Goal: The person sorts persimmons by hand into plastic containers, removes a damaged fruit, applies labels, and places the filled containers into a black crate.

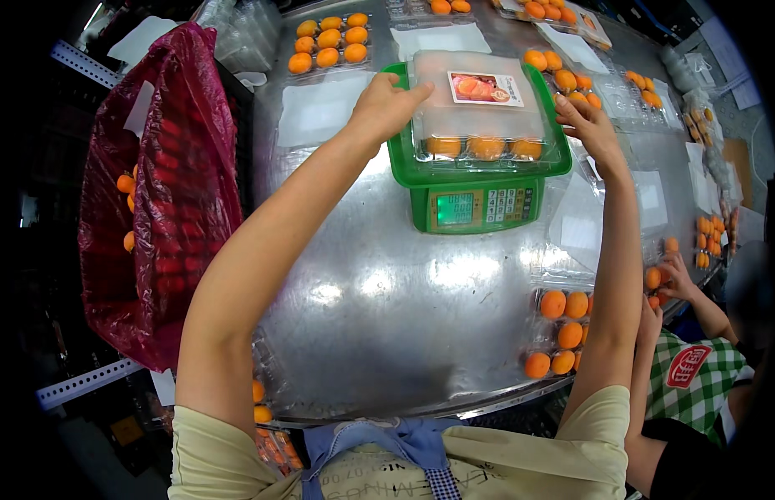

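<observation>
A clear plastic clamshell box (481,119) of orange loquats sits in the green tray (400,165) of a digital scale (512,209). Its lid carries a white sheet and a printed fruit label (485,89). My left hand (387,109) is at the tray's left rim, its thumb reaching over the box's edge; whether it touches the lid is unclear. Beyond the right rim, my right hand (585,128) has its fingers apart and nothing in them. The scale's display (455,209) glows green and faces me.
Open clamshells with loquats lie at the back left (329,40), back right (565,79) and front right (568,334) of the metal table (375,312). A crate lined with a red plastic bag (159,206) stands left. A co-worker's hand (678,278) handles fruit at right.
</observation>
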`<action>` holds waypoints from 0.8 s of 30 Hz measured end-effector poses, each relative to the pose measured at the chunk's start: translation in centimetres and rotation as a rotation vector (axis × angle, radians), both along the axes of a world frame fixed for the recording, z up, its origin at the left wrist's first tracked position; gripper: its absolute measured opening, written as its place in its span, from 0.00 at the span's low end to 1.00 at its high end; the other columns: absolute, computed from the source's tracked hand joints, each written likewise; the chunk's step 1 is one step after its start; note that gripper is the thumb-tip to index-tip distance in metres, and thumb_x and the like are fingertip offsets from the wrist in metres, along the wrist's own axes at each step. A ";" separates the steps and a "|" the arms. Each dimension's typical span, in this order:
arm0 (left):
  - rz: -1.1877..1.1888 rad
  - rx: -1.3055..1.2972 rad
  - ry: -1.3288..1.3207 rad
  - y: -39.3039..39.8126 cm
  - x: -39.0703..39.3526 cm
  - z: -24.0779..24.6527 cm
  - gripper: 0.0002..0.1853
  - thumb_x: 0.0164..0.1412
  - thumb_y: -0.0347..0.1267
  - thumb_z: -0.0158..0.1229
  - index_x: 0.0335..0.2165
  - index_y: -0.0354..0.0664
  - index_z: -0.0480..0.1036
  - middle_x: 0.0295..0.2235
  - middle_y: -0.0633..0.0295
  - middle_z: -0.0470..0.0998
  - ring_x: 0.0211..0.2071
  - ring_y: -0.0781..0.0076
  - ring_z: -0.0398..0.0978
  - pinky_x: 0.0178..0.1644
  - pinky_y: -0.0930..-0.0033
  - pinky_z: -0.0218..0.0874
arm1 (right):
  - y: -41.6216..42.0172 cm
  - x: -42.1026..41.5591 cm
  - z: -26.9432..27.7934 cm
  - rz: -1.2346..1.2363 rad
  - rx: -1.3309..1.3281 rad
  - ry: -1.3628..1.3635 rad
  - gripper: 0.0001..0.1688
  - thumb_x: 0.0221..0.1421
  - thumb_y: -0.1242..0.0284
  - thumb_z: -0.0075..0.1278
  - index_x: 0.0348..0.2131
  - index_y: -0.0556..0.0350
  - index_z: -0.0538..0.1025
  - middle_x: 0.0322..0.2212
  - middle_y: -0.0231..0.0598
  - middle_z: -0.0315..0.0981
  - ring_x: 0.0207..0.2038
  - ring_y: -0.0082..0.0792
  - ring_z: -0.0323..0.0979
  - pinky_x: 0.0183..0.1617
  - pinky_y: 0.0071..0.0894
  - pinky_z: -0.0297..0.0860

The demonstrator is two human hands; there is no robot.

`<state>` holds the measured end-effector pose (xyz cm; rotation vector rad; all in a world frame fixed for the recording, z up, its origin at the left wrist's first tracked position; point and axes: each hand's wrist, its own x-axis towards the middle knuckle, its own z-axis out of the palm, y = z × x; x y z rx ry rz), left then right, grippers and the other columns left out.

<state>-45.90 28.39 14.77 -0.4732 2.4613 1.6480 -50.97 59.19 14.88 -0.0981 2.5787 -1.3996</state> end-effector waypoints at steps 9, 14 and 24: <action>0.021 0.064 -0.033 -0.6 -0.5 -1.1 0.41 0.53 0.47 0.55 0.54 0.28 0.52 0.50 0.41 0.61 0.52 0.58 0.62 0.53 0.64 0.59 | 0.6 0.1 -0.7 -0.046 -0.046 -0.023 0.41 0.52 0.49 0.48 0.50 0.68 0.65 0.42 0.44 0.69 0.44 0.30 0.68 0.46 0.25 0.65; 0.023 0.086 -0.050 -0.7 -0.5 -1.5 0.40 0.53 0.45 0.55 0.54 0.28 0.52 0.50 0.42 0.62 0.51 0.58 0.63 0.52 0.65 0.58 | 0.7 0.0 -1.2 -0.036 -0.063 -0.043 0.40 0.52 0.49 0.49 0.51 0.66 0.65 0.43 0.42 0.69 0.44 0.29 0.68 0.46 0.25 0.66; 0.001 0.115 -0.041 -0.9 -0.8 -2.5 0.38 0.54 0.44 0.55 0.53 0.27 0.53 0.48 0.43 0.63 0.50 0.58 0.63 0.51 0.66 0.59 | 0.6 -0.4 -1.8 -0.076 -0.101 -0.034 0.39 0.50 0.50 0.51 0.48 0.66 0.67 0.40 0.42 0.70 0.42 0.29 0.69 0.42 0.23 0.66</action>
